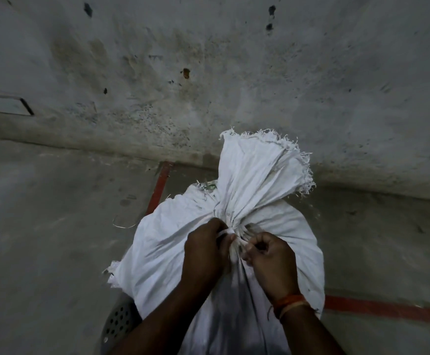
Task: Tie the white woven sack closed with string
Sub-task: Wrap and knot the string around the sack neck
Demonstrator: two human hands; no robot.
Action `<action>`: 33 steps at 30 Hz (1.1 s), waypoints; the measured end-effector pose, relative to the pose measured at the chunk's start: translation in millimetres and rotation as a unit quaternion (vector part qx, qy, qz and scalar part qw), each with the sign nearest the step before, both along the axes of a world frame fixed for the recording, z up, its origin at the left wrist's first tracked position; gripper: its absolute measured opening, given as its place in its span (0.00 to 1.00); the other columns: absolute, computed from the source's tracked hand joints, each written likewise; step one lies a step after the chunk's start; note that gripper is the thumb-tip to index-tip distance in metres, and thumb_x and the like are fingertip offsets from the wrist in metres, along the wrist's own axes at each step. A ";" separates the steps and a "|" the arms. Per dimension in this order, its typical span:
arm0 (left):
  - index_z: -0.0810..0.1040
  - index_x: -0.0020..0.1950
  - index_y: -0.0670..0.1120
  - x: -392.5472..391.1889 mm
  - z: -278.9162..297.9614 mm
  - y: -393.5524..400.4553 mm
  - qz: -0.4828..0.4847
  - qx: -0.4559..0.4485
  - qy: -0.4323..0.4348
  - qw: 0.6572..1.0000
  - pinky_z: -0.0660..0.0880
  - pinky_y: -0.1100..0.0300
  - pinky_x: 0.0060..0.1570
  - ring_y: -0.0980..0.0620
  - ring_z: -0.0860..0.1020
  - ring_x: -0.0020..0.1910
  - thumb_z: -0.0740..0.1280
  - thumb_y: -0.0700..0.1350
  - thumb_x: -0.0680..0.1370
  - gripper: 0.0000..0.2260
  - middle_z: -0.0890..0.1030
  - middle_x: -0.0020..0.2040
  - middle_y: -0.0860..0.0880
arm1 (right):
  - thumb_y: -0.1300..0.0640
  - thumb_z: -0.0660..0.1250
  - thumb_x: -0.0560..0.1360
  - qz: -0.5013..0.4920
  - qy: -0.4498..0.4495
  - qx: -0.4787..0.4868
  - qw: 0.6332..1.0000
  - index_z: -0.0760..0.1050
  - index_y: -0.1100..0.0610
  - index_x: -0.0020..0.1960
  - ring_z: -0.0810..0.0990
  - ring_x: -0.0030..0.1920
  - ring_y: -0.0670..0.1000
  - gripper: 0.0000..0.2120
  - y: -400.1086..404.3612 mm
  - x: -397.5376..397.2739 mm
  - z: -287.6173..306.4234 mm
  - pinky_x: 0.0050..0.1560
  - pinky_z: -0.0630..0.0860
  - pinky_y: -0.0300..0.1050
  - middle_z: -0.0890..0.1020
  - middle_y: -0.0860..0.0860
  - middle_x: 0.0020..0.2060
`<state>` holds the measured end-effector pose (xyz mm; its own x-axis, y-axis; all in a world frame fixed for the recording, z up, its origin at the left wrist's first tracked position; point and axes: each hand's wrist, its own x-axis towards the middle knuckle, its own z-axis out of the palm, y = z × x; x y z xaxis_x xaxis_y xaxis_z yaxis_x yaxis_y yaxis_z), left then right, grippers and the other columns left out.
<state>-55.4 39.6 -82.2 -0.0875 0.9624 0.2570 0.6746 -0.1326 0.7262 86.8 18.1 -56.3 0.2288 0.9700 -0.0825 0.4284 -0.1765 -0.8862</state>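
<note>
Presently, the white woven sack [234, 226] is found standing upright at the near centre of the scene, on a concrete floor [55, 226] close to a stained wall [183, 60]. Its mouth has been gathered into a tight neck, above which a frayed, fanned-out top is seen. A pale string [235, 238] is wound at that neck, just where both hands meet.

The left hand [205, 248] is noted with fingers curled, pinching the string at the left side of the neck. The right hand [269, 257] is likewise curled, with a strand pinched between thumb and fingers at the right side. Whether a knot has been completed cannot be told, as the binding is largely hidden by the fingers.

The sack is judged to be full and rather heavy, since its body bulges and holds its shape unaided. The woven cloth is judged soft, pliable and somewhat slick, so a loose binding may be expected to creep towards the frayed edge. Hold is best taken at the gathered neck, immediately below the fan, with the string ends drawn apart sideways.

A perforated grey plastic item [117, 321] is observed beside the sack at the near left; red painted lines [388, 308] are marked on the floor. An orange thread band [289, 302] is worn at the right wrist.
</note>
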 end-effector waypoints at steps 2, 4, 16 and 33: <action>0.80 0.47 0.51 -4.9 -3.1 5.8 0.001 -0.005 0.004 1.000 0.78 0.59 0.44 0.59 0.80 0.41 0.72 0.50 0.75 0.05 0.83 0.41 0.55 | 0.61 0.71 0.66 0.005 -0.004 -0.021 1.000 0.79 0.53 0.33 0.84 0.35 0.50 0.05 -2.3 7.8 3.9 0.43 0.82 0.56 0.84 0.52 0.30; 0.81 0.47 0.50 -7.9 -4.3 8.6 0.005 -0.009 -0.012 1.000 0.78 0.59 0.46 0.59 0.80 0.43 0.72 0.49 0.76 0.04 0.84 0.42 0.55 | 0.65 0.70 0.69 0.005 -0.027 -0.030 0.999 0.78 0.54 0.32 0.83 0.34 0.47 0.09 -7.7 17.3 8.0 0.42 0.82 0.52 0.84 0.51 0.29; 0.81 0.46 0.48 -8.2 -9.9 10.6 -0.037 0.001 -0.052 0.998 0.74 0.64 0.46 0.58 0.79 0.44 0.73 0.44 0.75 0.02 0.83 0.43 0.53 | 0.60 0.72 0.71 0.040 -0.162 -0.001 0.986 0.77 0.50 0.38 0.82 0.35 0.40 0.08 -27.1 34.2 21.9 0.37 0.73 0.29 0.83 0.46 0.30; 0.83 0.47 0.49 -17.4 -1.1 18.2 -0.082 -0.020 -0.075 0.994 0.71 0.75 0.42 0.64 0.81 0.44 0.77 0.44 0.72 0.05 0.85 0.41 0.55 | 0.60 0.69 0.73 0.145 -0.222 0.070 0.962 0.82 0.53 0.43 0.75 0.33 0.44 0.04 10.1 5.1 1.6 0.37 0.65 0.37 0.82 0.48 0.33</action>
<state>-72.8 57.8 -83.3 0.0370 0.9759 0.2149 0.5301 -0.2014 0.8237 91.9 28.2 -54.7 -0.0716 0.9926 0.0976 0.7831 0.1165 -0.6108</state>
